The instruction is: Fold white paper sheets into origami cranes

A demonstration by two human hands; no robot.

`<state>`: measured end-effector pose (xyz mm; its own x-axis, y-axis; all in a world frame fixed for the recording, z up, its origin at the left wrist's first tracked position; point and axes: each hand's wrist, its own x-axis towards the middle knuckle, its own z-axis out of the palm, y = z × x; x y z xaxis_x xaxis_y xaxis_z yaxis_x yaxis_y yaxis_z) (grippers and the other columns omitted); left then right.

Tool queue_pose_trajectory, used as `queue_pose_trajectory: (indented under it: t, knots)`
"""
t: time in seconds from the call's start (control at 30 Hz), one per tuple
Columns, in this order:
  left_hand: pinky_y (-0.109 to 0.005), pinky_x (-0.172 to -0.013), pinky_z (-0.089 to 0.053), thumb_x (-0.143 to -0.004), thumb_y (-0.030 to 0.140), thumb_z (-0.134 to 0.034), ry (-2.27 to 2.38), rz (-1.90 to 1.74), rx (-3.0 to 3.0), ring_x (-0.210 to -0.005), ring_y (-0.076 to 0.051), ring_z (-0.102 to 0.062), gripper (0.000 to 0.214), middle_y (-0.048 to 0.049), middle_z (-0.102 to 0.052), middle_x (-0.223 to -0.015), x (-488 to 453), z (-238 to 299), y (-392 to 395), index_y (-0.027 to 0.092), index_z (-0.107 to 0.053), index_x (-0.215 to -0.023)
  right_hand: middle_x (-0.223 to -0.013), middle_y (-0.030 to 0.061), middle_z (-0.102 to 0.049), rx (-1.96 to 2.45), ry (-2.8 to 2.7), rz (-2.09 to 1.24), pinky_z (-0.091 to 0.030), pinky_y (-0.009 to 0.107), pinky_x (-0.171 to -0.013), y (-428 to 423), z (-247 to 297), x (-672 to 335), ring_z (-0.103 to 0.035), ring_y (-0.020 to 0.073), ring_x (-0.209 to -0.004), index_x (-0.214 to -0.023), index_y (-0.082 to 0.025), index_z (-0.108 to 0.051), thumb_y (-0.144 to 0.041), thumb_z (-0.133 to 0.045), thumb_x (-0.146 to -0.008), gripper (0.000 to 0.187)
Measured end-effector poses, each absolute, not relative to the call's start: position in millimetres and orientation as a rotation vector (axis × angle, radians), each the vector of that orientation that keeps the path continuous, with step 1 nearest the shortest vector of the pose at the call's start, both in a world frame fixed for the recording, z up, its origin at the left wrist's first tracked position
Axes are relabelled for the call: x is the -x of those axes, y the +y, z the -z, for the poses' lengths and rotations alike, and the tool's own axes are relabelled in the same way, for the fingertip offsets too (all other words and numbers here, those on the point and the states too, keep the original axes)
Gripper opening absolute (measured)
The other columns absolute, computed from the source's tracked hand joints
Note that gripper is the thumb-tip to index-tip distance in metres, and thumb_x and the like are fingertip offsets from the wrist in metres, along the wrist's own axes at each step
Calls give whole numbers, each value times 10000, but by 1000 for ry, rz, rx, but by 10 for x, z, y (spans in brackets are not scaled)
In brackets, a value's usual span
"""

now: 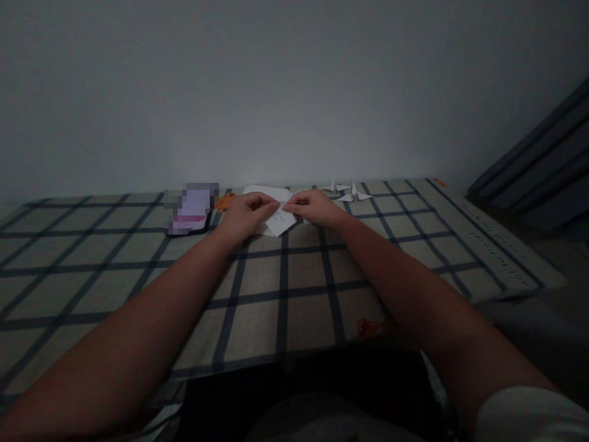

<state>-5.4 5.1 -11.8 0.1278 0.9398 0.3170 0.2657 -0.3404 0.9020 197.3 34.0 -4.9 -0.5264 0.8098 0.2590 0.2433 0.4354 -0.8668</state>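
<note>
Between my two hands is a folded piece of white paper (278,224), its pointed corner turned toward me. My left hand (248,215) pinches it from the left with thumb and forefinger. From the other side my right hand (315,207) pinches it too, the fingertips of both hands almost meeting at its top. Behind and under it lies more white paper (262,190), partly covered by my hands. Two folded paper cranes (355,194) stand beyond my right hand, toward the wall.
A phone (191,209), its screen blurred out, lies left of my hands. Beside it is an orange patterned shape (224,202). A checked cloth (304,270) covers the table, which meets a plain wall (294,92). Dark striped fabric (543,159) hangs at the right.
</note>
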Motion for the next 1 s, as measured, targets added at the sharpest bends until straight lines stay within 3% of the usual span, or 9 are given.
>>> queue_pose_trajectory:
  t: [0.3, 0.53, 0.7, 1.0]
  knots:
    - [-248, -609, -455, -743, 378, -730, 1238, -1233, -1778, -660, -144, -591, 225, -27, -680, -736, 74, 126, 89, 158, -701, -782, -737, 22, -630, 880, -2068, -1053, -399, 250, -630, 409, 103, -1994, -527, 104, -655, -830, -106, -691, -340, -672, -814, 235]
    - [-268, -629, -488, -765, 437, -737, 1194, -1220, -1802, -730, -175, -639, 284, -68, -726, -832, 78, 158, 97, 162, -740, -834, -773, 45, -668, 846, -2103, -1060, -432, 259, -655, 413, 111, -2000, -565, 120, -690, -830, -109, -710, -338, -672, -806, 234]
    - [-266, -612, -491, -764, 444, -737, 1230, -1209, -1759, -689, -166, -634, 303, -59, -715, -795, 99, 160, 110, 153, -727, -849, -780, 43, -656, 840, -2053, -1081, -444, 265, -669, 399, 128, -1985, -567, 127, -707, -847, -116, -693, -395, -633, -837, 286]
    - [-249, -538, -438, -747, 431, -753, 1191, -1170, -1707, -597, -140, -583, 291, -32, -660, -700, 73, 143, 49, 154, -667, -774, -800, 19, -627, 819, -1992, -1077, -422, 248, -674, 418, 176, -1922, -550, 121, -729, -863, -134, -642, -329, -647, -808, 203]
